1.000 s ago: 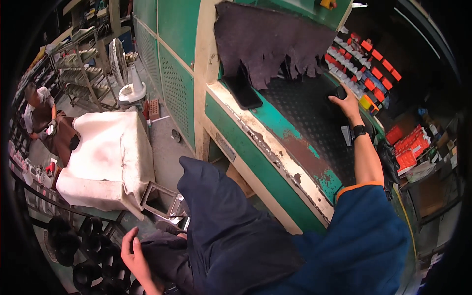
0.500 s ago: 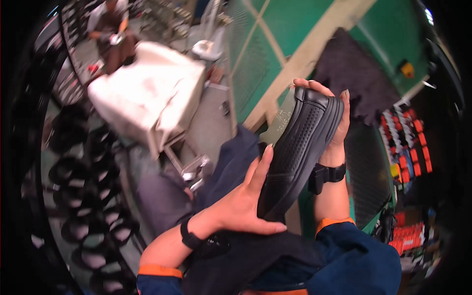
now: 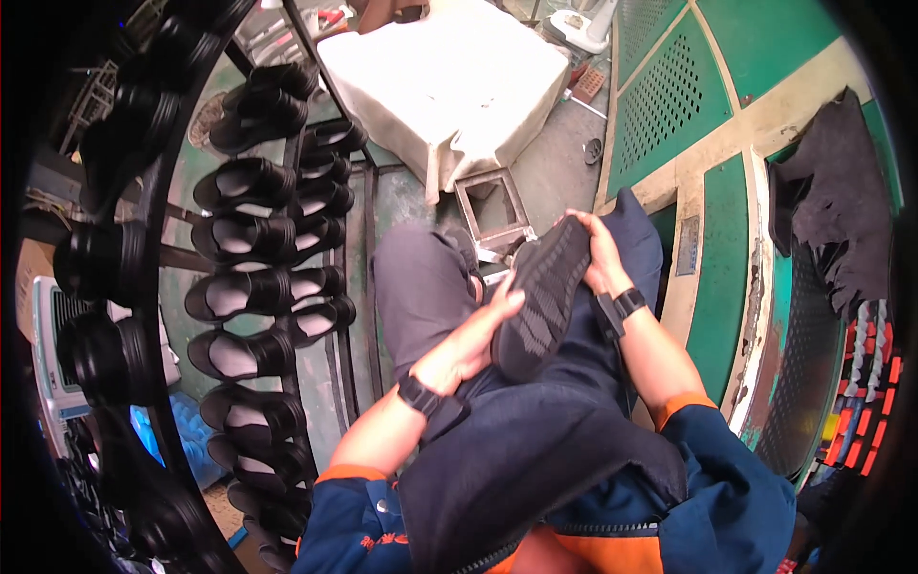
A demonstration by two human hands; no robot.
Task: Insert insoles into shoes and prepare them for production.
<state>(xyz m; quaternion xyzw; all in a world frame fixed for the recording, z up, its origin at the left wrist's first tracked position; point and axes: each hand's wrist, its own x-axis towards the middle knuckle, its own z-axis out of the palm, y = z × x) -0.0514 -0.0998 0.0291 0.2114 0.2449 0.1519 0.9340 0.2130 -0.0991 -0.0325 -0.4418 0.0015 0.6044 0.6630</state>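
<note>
Over my lap I hold a black shoe between both hands, its treaded sole facing up. My left hand grips the broad lower end, with the thumb on the edge of the sole. My right hand is wrapped round the narrower far end, fingers along its side. The shoe's upper is turned away from view. Beneath it lie a dark blue apron and my grey trouser leg.
Left of me a dark metal rack carries rows of black shoes. Ahead are a white-covered block and a small metal frame. A green cabinet stands close on the right, with a dark cloth hanging there.
The shoe has turned from side-on to sole up and come lower, nearer my lap. Both hands still hold it. My view has swung left, bringing the shoe rack closer into sight.
</note>
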